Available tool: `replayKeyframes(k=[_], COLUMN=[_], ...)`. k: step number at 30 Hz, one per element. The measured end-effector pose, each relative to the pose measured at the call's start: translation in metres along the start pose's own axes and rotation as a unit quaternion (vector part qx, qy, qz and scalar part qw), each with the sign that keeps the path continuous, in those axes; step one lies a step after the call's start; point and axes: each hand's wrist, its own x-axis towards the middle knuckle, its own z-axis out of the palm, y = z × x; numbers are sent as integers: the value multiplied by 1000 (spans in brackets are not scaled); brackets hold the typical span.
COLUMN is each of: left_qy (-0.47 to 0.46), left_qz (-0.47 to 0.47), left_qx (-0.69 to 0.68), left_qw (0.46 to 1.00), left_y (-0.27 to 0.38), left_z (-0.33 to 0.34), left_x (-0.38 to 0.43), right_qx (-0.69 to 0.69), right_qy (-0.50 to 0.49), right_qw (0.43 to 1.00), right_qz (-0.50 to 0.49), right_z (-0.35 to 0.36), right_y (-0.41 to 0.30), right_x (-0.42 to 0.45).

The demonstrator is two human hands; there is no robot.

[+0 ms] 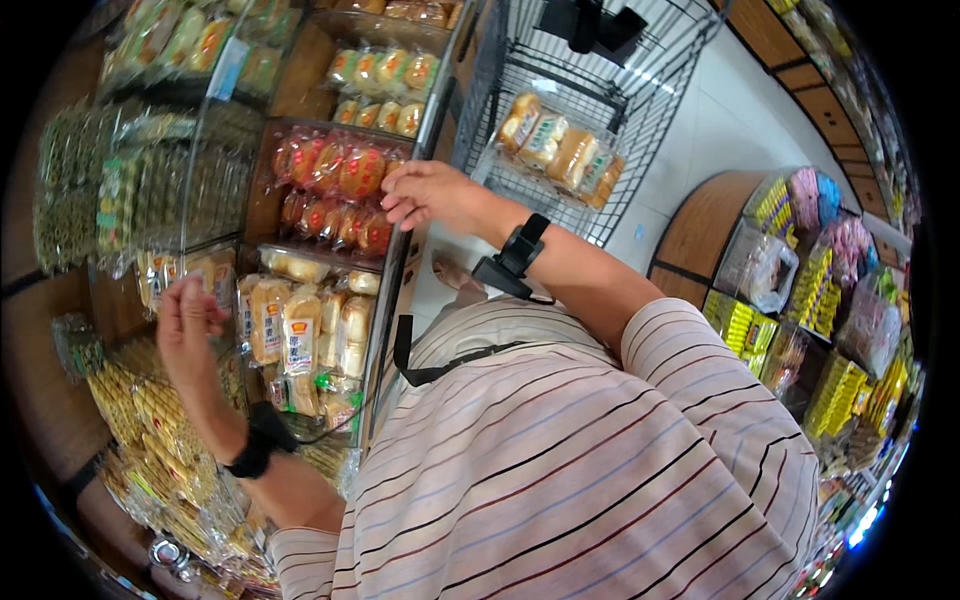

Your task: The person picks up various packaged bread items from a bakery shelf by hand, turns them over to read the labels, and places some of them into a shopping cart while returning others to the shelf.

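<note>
My left hand (187, 319), slightly blurred, is raised over the bread shelves with fingers loosely bent and nothing visible in it. Close by lie wrapped long bread loaves (300, 330). My right hand (424, 193) hovers at the shelf's front edge, fingers half curled and holding nothing that I can see. Just beyond its fingertips sit round buns in red-printed clear wrap (360, 171). Inside the black wire shopping cart (667, 82) rests a clear pack of bread rolls (559, 150). Each of my wrists wears a black strap device.
Smaller wrapped buns (390, 67) fill the compartment above. Green packaged goods (172, 187) stand behind a clear divider at the left. Yellow bagged snacks (165, 427) lie lower left. A rounded wooden display stand (697, 225) with yellow packets is at the right, across the pale tiled floor (720, 142).
</note>
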Motion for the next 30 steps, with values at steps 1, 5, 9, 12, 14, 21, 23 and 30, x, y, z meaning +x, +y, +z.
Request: replayKeyframes(k=[1,5,9,12,14,21,23,30], left_qy=[-20,-120,-182,-204,-215,-224,-217,-197], left_qz=[-15,-44,-107,-141,-144,-180,-197,-231], left_qx=[-24,-65,-94,-114,-110,-94,-97,-91], left_qw=[999,990,973,962,960,953,951,949], left_y=[12,33,33,39,32,26,25,12], left_z=[25,111,159,180,188,200,200,198], left_x=[-12,-29,-32,-39,-40,-51,-53,-54], right_qx=[5,64,94,78,55,2,-6,-13], right_qy=[22,91,194,238,260,309,321,347], right_qw=[1000,994,976,968,964,950,945,926], right_qz=[-6,-25,-13,-4,21,50,59,147], right_z=[-17,-106,-189,-231,-247,-247,-249,-249], right_y=[-4,16,52,71,75,76,83,74], right_x=[-7,-17,-13,3,15,59,73,97])
